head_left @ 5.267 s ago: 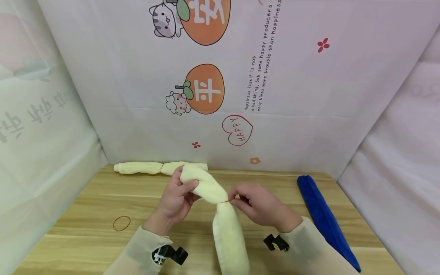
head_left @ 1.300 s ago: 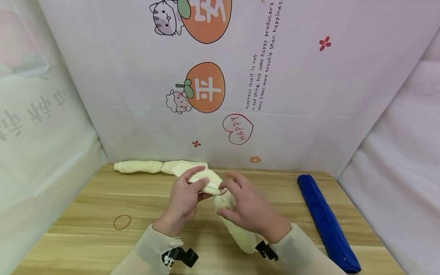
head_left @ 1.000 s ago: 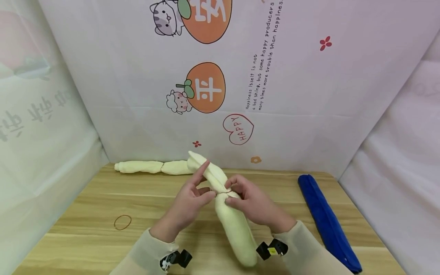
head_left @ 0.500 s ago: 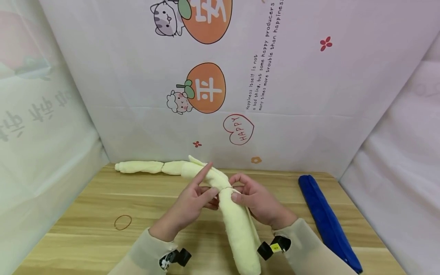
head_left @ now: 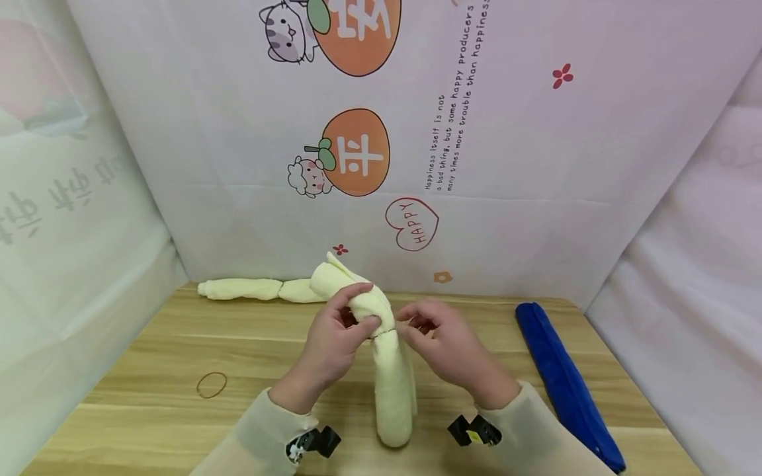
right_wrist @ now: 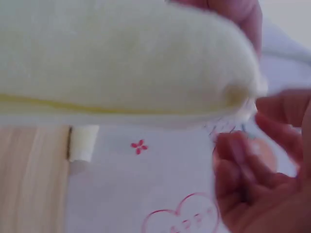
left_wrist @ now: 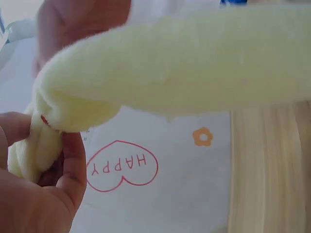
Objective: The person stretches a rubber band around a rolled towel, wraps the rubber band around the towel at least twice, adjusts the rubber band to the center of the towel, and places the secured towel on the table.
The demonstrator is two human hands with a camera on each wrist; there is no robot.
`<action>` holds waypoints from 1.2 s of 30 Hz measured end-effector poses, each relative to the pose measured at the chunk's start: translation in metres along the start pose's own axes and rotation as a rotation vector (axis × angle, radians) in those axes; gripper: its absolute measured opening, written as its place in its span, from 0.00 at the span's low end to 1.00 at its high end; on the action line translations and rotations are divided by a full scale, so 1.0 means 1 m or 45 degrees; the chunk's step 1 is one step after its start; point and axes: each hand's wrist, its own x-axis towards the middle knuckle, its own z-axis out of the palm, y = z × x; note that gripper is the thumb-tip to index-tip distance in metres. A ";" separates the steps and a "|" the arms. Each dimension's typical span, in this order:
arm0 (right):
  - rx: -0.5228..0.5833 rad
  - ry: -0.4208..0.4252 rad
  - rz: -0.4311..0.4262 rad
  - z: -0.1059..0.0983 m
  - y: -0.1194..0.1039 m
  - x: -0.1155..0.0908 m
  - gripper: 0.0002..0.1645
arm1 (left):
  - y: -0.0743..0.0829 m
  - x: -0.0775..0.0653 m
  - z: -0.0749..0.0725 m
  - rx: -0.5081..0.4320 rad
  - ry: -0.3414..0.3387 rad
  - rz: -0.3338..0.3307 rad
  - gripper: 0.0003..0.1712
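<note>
A pale yellow rolled towel is cinched near its middle by a thin rubber band, which shows as a red bit in the left wrist view. My left hand grips the roll just above the cinch, thumb in front. At the cinch's right side, my right hand brings its thumb and forefinger together, seemingly pinching the band; its other fingers are curled loosely. Below the cinch the towel's long end hangs toward me, with a loose flap along its right. The upper end bends to the left.
Another yellow rolled towel, tied in its middle, lies along the back wall. A loose rubber band rests on the wooden table at left. On the right lies a blue rolled towel. White printed cloth walls enclose the table.
Over the last seconds the towel has been turned about in my hands and its lower end has swung left. My left fingers have closed round its upper part; my right fingertips have shifted about the cinch.
</note>
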 end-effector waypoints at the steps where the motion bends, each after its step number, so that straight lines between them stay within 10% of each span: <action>1: -0.083 0.069 -0.083 0.002 -0.003 -0.001 0.07 | 0.001 0.000 0.000 0.028 0.011 0.012 0.28; 7: -0.436 0.214 -0.451 0.013 -0.015 -0.002 0.08 | 0.004 0.000 0.003 0.017 0.033 0.021 0.26; 19: -0.642 0.196 -0.532 0.016 -0.017 -0.001 0.06 | 0.007 0.001 0.004 -0.202 0.059 -0.140 0.22; 30: -0.611 -0.054 -0.491 0.014 -0.017 -0.006 0.08 | 0.010 0.005 -0.005 -0.126 0.144 -0.108 0.22; 36: -0.574 0.014 -0.345 0.019 -0.016 -0.009 0.07 | 0.006 0.007 -0.007 -0.033 0.190 -0.077 0.23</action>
